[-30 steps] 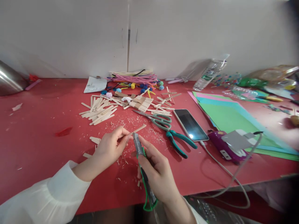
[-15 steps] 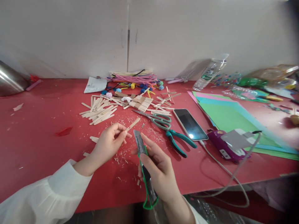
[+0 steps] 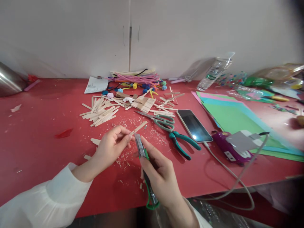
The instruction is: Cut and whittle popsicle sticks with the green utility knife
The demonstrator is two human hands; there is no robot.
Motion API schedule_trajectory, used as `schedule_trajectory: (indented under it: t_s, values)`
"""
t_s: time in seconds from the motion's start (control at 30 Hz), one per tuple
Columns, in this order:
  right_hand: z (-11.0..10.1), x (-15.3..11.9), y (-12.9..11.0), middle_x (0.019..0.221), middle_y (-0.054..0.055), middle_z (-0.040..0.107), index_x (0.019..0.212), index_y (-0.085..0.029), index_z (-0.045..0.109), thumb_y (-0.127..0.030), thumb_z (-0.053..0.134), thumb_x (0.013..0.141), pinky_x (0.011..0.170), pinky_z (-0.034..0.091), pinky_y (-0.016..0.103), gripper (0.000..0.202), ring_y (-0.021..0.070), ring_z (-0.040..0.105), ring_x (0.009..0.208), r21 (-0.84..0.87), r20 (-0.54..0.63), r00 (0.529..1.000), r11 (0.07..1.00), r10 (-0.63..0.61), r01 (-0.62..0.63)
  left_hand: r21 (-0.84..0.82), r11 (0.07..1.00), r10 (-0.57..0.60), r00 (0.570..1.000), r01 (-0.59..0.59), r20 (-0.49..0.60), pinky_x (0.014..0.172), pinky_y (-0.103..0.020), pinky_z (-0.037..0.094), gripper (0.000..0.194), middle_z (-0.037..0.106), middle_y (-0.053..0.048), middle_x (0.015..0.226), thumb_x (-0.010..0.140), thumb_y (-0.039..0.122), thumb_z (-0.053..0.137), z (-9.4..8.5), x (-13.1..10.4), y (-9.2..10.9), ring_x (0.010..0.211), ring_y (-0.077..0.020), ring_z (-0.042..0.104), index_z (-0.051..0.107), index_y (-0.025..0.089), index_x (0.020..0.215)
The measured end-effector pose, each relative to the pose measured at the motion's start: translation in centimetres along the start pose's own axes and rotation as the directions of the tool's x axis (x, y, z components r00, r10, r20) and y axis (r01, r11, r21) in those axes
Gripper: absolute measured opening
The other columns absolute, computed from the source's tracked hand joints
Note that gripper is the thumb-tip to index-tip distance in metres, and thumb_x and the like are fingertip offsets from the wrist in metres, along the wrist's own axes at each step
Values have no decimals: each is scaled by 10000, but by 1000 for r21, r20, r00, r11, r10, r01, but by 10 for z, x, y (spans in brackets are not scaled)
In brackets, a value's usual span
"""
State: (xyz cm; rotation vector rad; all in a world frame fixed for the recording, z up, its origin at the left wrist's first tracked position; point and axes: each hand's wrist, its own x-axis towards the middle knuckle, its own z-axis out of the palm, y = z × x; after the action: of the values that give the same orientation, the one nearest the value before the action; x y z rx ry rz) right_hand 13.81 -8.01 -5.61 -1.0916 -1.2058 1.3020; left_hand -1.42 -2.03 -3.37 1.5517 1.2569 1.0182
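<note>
My left hand (image 3: pixel 116 144) pinches a wooden craft stick (image 3: pixel 140 126) between thumb and fingers, its free end pointing up and right. A notch shows in the stick close to my fingertips. My right hand (image 3: pixel 159 172) is closed round a green and black utility knife (image 3: pixel 147 180), with the blade out and its tip close to the stick. Whether blade and stick touch, I cannot tell. Small wood shavings (image 3: pixel 123 163) lie scattered on the red table (image 3: pixel 59 152) beneath both hands. A pile of craft sticks (image 3: pixel 102 112) lies beyond my left hand.
Grey-handled scissors (image 3: pixel 163 122) and teal pliers (image 3: pixel 182 144) lie right of the stick. Farther right are a phone (image 3: pixel 194 125), a charging cable (image 3: pixel 228 172), a purple power strip (image 3: pixel 229 147) and coloured paper (image 3: pixel 230 114). Pipe cleaners (image 3: pixel 137 77) and a plastic bottle (image 3: pixel 212 74) stand along the back.
The craft stick has shifted slightly up and right with my left fingers. My right hand and the knife have moved a little, the blade staying close to the stick.
</note>
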Motion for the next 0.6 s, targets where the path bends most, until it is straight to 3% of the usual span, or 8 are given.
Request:
schedule_trajectory:
  t_s: [0.1, 0.27, 0.6]
  values:
    - [1, 0, -3, 701, 3, 640, 1305, -269, 557, -220, 557, 832, 382, 438, 180, 476, 53, 459, 399, 109, 4, 996, 990, 87, -87, 25, 999, 39, 999, -38, -10, 516, -225, 478, 117, 646, 13, 609, 796, 296, 557, 1, 0, -3, 544, -124, 609, 532, 194, 744]
    - [1, 2, -6, 798, 8, 653, 1297, -267, 561, -240, 597, 804, 385, 440, 169, 495, 35, 509, 390, 207, 21, 992, 970, 127, -128, 97, 989, 117, 993, -116, -10, 580, -247, 505, 120, 659, 9, 636, 830, 299, 543, 0, -1, -9, 610, -145, 648, 532, 198, 767]
    - [8, -1, -6, 651, -18, 649, 1303, -234, 557, -244, 622, 783, 347, 433, 160, 524, 54, 524, 348, 374, 25, 982, 910, 186, -182, 147, 985, 101, 994, -93, -50, 579, -240, 508, 143, 690, 1, 664, 849, 331, 534, 3, -4, -13, 635, -156, 677, 518, 208, 778]
